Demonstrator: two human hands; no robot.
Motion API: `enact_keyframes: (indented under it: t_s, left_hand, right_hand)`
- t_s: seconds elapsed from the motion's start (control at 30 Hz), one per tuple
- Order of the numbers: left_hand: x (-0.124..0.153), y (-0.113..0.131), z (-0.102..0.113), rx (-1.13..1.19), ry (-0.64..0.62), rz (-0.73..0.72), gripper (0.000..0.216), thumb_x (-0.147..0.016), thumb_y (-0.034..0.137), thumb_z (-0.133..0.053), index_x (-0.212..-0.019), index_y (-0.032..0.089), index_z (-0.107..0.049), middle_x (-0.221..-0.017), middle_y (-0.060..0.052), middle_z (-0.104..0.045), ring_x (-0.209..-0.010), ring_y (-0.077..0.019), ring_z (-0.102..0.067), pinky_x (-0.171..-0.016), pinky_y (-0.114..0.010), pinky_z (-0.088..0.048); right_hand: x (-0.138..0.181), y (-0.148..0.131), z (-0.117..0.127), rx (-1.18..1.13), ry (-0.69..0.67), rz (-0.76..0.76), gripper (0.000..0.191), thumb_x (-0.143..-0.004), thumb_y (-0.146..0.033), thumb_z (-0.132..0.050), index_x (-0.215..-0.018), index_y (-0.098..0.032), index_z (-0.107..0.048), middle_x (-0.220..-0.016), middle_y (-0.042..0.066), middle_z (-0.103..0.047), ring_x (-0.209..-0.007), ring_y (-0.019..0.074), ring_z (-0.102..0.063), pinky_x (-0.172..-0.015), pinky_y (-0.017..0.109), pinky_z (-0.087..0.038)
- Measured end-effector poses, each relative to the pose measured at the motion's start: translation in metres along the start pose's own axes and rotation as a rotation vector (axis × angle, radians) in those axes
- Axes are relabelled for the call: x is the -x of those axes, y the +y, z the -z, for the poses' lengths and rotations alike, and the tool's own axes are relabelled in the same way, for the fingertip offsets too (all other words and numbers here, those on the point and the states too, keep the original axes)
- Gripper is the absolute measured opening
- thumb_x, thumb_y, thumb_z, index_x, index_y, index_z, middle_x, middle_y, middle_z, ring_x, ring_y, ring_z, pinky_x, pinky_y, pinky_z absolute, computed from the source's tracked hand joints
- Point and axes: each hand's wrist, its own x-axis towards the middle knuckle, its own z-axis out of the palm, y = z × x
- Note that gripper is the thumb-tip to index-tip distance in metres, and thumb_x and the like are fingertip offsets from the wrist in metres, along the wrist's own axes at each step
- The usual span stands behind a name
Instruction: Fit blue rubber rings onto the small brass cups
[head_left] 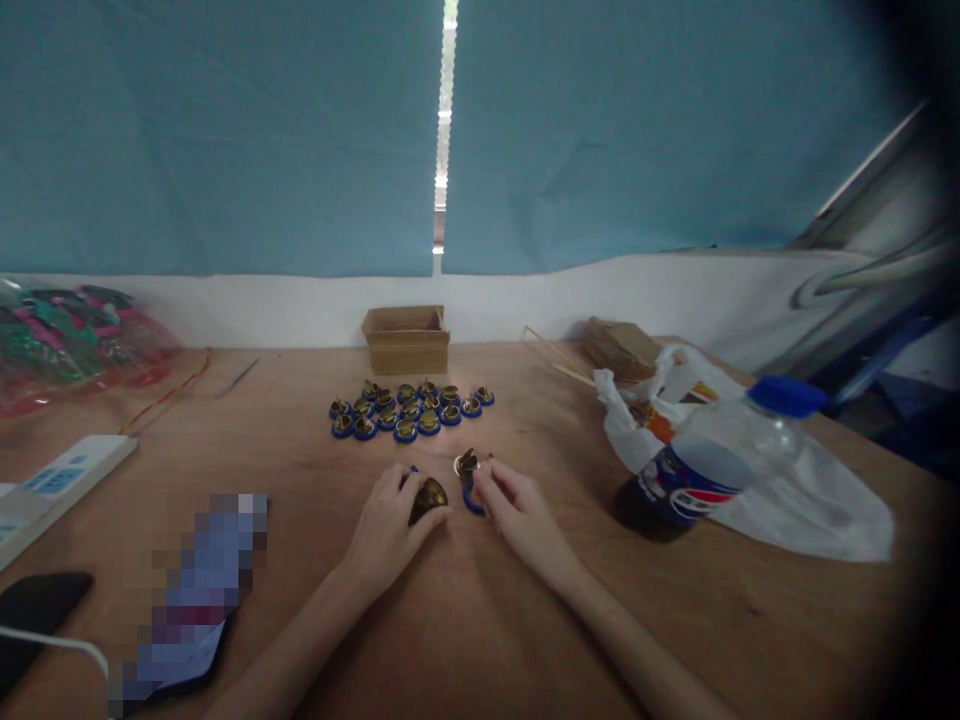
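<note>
My left hand (390,525) is closed around a dark brass-coloured rounded metal piece (430,497), its thumb lying along the lower edge. A bit of blue shows above the fingers. Just to the right, my right hand (517,510) pinches a small part with a blue ring (472,498) and a shiny metal top (466,463). The fingers hide much of both pieces. Beyond the hands, several similar round pieces with blue rims and brass-coloured metal (406,410) sit in loose rows on the wooden table (465,620).
Behind the pieces stands an open cardboard box (409,355). A cola bottle (712,465) leans over a white plastic bag (817,510) at right. On the left are a phone (199,600), a white power strip (67,480) and a clear bag of coloured items (82,335).
</note>
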Motion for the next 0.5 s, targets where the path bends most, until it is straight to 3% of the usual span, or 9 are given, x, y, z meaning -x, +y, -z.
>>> enact_keyframes:
  t_s: [0.13,0.27,0.5]
  left_hand:
    - [0.000,-0.004,-0.002,0.046,0.037,-0.001,0.029,-0.085,0.034,-0.060,-0.109,0.019,-0.055,-0.105,-0.010,-0.059,-0.100,-0.0278,-0.055,-0.087,-0.044,-0.046]
    - [-0.001,-0.008,-0.005,0.099,0.064,0.033,0.029,-0.079,0.033,-0.068,-0.103,0.021,-0.057,-0.100,-0.007,-0.063,-0.095,-0.0264,-0.059,-0.083,-0.041,-0.048]
    - [-0.008,-0.012,-0.007,0.064,0.064,0.002,0.033,-0.078,0.034,-0.070,-0.106,0.021,-0.058,-0.103,-0.006,-0.064,-0.097,-0.0255,-0.057,-0.086,-0.040,-0.047]
  right_hand:
    - [0.000,-0.002,0.001,-0.027,0.004,-0.018,0.036,-0.092,-0.038,-0.042,-0.061,-0.020,-0.046,-0.054,-0.004,-0.044,-0.051,0.0123,-0.042,-0.050,0.024,-0.032]
    - [0.000,0.002,0.000,0.027,0.013,-0.025,0.036,-0.093,-0.036,-0.041,-0.062,-0.020,-0.045,-0.055,-0.004,-0.044,-0.052,0.0125,-0.042,-0.051,0.025,-0.031]
    - [0.004,0.013,-0.009,0.184,-0.056,0.058,0.032,-0.092,-0.026,-0.042,-0.060,-0.020,-0.040,-0.057,-0.004,-0.044,-0.056,0.0118,-0.043,-0.053,0.024,-0.029]
